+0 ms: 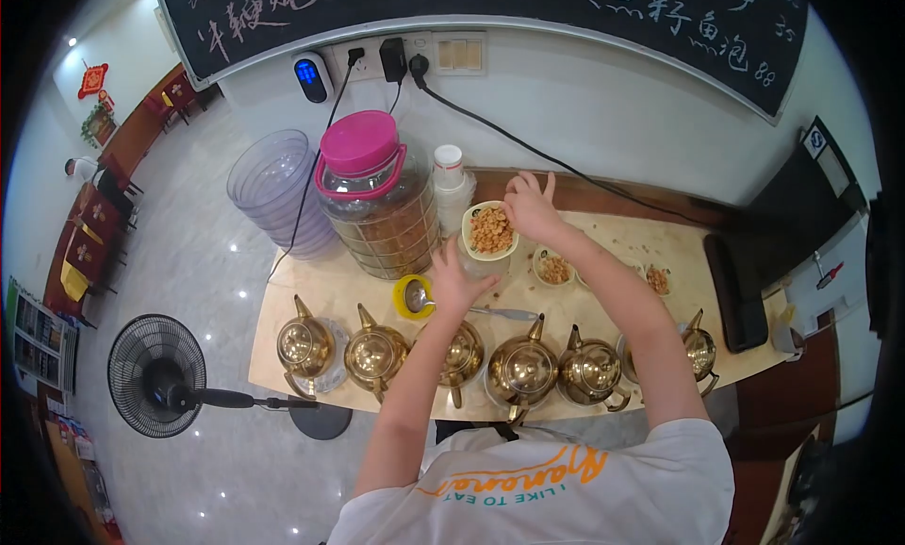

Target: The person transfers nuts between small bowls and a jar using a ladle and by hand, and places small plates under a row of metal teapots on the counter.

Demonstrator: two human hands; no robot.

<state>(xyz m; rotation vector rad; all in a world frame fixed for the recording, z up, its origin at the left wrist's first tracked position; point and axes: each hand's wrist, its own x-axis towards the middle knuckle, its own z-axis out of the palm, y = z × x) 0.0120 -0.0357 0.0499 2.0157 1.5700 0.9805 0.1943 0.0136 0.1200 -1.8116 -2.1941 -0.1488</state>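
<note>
My right hand [534,211] pinches the right rim of a small pale bowl [489,255] heaped with tan, crumbly pieces like chopped nuts; its other fingers are raised. At the bowl's lower left is my left hand [456,281], fingers and thumb spread around the near side of a clear container [485,265] under the bowl. Whether this hand touches the container I cannot tell. Just below it lie a yellow bowl [411,296] and a metal spoon [504,312]. To the right, a smaller dish [553,268] holds similar pieces.
A large glass jar with a pink lid [359,141] stands left of white paper cups [449,166]. Several brass teapots [522,371] line the near edge. Stacked clear tubs [273,182] are at left, a black monitor [792,196] at right. A cable [547,163] crosses behind.
</note>
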